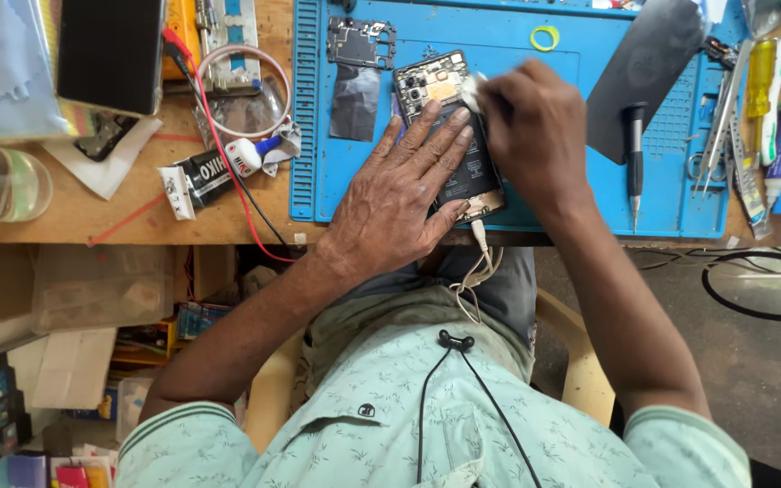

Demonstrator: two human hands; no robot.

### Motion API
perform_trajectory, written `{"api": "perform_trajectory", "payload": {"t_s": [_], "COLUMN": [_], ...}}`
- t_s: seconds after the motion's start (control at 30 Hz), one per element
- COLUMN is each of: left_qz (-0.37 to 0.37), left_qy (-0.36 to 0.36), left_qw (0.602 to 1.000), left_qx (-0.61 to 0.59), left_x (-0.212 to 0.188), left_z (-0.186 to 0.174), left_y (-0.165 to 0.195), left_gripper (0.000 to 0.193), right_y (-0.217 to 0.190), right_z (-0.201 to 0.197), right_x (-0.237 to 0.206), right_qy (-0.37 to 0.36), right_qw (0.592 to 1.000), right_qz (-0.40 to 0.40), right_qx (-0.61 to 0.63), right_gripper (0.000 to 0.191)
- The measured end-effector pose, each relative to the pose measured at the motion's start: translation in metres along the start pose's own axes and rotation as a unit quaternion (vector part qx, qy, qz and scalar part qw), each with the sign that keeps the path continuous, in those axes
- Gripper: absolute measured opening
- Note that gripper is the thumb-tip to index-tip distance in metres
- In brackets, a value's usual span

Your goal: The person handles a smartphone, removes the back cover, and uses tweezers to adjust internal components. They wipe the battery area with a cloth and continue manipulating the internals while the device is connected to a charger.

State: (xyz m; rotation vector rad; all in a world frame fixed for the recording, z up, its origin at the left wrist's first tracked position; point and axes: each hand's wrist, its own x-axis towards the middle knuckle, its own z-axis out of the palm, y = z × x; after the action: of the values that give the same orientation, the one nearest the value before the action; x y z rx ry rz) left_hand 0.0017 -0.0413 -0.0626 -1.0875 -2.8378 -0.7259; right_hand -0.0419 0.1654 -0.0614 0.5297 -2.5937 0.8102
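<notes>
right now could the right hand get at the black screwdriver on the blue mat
Probably yes. The right hand is pinching a white wad over the opened phone, and the black screwdriver lies just beside it on the blue mat with nothing between them. It would have to drop the wad first.

There is one view only, from a camera worn on the person's head; it looks almost straight down, close over the work; the wearer's pale green patterned shirt (427, 425) fills the near edge, and the plywood workbench (119, 208) runs across the far half; the blue rubber repair mat (535, 190) sits far and centre-right, well within arm's reach; bare floor shows near right, stacked boxes near left; no second view shares the scene.
</notes>
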Motion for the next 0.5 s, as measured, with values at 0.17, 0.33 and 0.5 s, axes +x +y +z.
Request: {"api": "perform_trajectory", "payload": {"t_s": [0.17, 0.33, 0.5], "left_qz": [-0.003, -0.004, -0.004], "left_qy": [0.012, 0.006, 0.010], "left_qw": [1.000, 1.000, 1.000], "left_qx": [-0.018, -0.022, -0.027], "left_x": [0.000, 0.002, 0.003], "left_z": [0.000, 0.001, -0.001], "left_y": [-0.002, -0.003, 0.001], "left_gripper": [0.073, 0.072, 0.069], "right_y": [-0.011, -0.020, 0.006], "right_z": [-0.020, -0.024, -0.004], "right_x": [-0.032, -0.028, 0.002], "right_qy": [-0.063, -0.059, -0.034], "right_qw": [0.996, 0.995, 0.990], "right_qz": [0.002, -0.025, -0.085], "right_qx": [-0.063, -0.082, -0.103], "right_gripper": [0.006, 0.006, 0.010]}}
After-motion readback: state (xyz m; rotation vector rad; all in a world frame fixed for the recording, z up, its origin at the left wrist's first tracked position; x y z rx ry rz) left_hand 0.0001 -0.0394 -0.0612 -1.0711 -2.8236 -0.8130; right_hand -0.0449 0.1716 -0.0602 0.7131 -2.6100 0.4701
